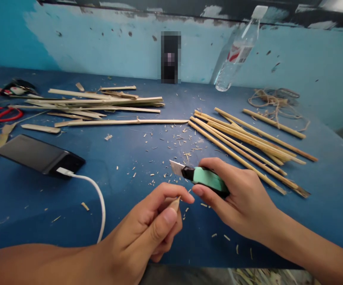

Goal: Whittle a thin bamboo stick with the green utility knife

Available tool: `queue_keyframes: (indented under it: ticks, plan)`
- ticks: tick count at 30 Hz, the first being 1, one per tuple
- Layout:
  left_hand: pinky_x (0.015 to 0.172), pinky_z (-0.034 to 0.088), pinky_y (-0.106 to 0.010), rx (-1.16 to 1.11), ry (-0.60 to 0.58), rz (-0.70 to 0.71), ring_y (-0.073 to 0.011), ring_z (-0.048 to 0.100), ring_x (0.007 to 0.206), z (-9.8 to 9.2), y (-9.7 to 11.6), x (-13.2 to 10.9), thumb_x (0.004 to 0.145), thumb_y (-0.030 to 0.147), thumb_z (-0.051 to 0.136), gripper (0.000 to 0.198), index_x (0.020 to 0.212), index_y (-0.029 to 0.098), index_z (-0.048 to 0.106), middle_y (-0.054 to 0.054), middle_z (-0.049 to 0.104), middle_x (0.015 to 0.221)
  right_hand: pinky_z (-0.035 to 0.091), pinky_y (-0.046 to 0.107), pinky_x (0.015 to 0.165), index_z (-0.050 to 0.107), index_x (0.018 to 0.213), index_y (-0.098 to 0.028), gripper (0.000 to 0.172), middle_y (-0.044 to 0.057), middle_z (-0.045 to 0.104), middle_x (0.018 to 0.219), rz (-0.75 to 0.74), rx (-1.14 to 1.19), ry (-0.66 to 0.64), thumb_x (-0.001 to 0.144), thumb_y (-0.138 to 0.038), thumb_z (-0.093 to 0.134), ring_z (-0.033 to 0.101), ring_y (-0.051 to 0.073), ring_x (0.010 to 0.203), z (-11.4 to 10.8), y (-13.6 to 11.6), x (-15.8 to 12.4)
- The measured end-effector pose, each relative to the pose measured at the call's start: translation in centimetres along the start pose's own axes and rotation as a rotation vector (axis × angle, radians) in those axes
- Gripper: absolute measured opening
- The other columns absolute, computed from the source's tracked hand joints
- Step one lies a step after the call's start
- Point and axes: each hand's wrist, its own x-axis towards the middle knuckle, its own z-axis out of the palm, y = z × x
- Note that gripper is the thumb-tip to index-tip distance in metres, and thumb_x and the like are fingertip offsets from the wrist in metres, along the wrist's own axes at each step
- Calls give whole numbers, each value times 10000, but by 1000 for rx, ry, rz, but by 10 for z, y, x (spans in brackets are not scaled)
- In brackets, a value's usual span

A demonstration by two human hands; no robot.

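Note:
My left hand point(156, 225) is closed around a thin bamboo stick point(175, 204), whose pointed tip pokes out between thumb and forefinger. The rest of the stick is hidden in the palm. Just to the right, my right hand point(242, 194) grips a box cutter point(208, 180) with a green and black handle. Its blade point(176, 167) is out and points up to the left, apart from the stick. Small bamboo shavings point(186, 154) lie scattered over the blue table point(124, 221) around both hands.
Trimmed bamboo sticks point(242, 138) lie at right, split strips point(100, 103) at back left. A dark phone point(40, 156) with a white cable point(101, 198) lies left, near red-handled scissors point(9, 114). A water bottle point(236, 55) leans on the wall beside tangled string point(273, 103).

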Motion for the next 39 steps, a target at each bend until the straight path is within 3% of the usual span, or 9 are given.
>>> queue_keyframes:
  ticks: [7, 13, 18, 23, 27, 30, 35, 39]
  plan:
    - [475, 241, -208, -15, 25, 1, -86, 245, 528, 3, 4, 0, 1097, 460, 421, 285, 1311, 326, 552, 65, 427, 710, 424, 231, 551, 591, 1149, -205, 283, -14, 693, 810, 27, 10, 30, 1007, -450, 598, 558, 101, 554, -2, -1, 2]
    - [512, 265, -189, 18, -29, -36, -85, 260, 560, 1, 7, -2, 1104, 462, 411, 210, 1247, 351, 518, 70, 418, 743, 444, 237, 577, 597, 1149, -206, 278, -14, 689, 812, 17, -1, 44, 1009, -446, 595, 587, 109, 586, -3, -1, 1]
    - [493, 266, -194, 4, 41, 4, -86, 257, 535, 2, 5, -2, 1099, 456, 429, 231, 1260, 326, 532, 75, 431, 710, 442, 235, 572, 580, 1167, -201, 307, -4, 692, 834, -55, 45, 98, 1024, -472, 565, 615, 117, 629, -6, -2, -1]
    - [534, 271, -210, 36, 67, -15, -105, 295, 613, 1, 10, -2, 1082, 450, 486, 261, 971, 237, 589, 51, 401, 721, 452, 262, 598, 540, 1178, -203, 325, 9, 711, 880, -214, 69, 21, 1034, -494, 529, 655, 132, 675, -7, -6, -5]
    - [602, 301, -227, 50, 26, 42, -119, 316, 689, 4, 13, -5, 1024, 466, 600, 223, 1003, 246, 566, 35, 409, 811, 394, 287, 553, 526, 1146, -219, 308, -10, 680, 835, -230, 72, -80, 1040, -508, 510, 637, 142, 650, -3, -12, -8]
    - [569, 270, -244, 137, 50, 103, -114, 296, 647, 8, 12, -6, 1006, 497, 608, 289, 929, 225, 545, 43, 368, 757, 352, 293, 531, 529, 1124, -216, 307, -26, 640, 786, -226, 89, -118, 1047, -511, 489, 599, 140, 620, -1, -14, -7]
    - [430, 185, -234, 232, 135, 149, -75, 219, 489, 8, 5, -3, 1057, 447, 525, 318, 845, 210, 533, 77, 300, 627, 331, 294, 519, 528, 1079, -214, 292, -37, 586, 732, -240, 108, -103, 1047, -502, 493, 538, 137, 579, 1, -15, -8]
    - [433, 180, -253, 287, 194, 203, -79, 226, 473, 12, 3, 0, 1066, 473, 494, 414, 751, 205, 499, 75, 297, 584, 341, 293, 525, 523, 1058, -216, 269, -13, 631, 773, -240, 56, -45, 1057, -482, 486, 580, 144, 609, 1, -18, -9]
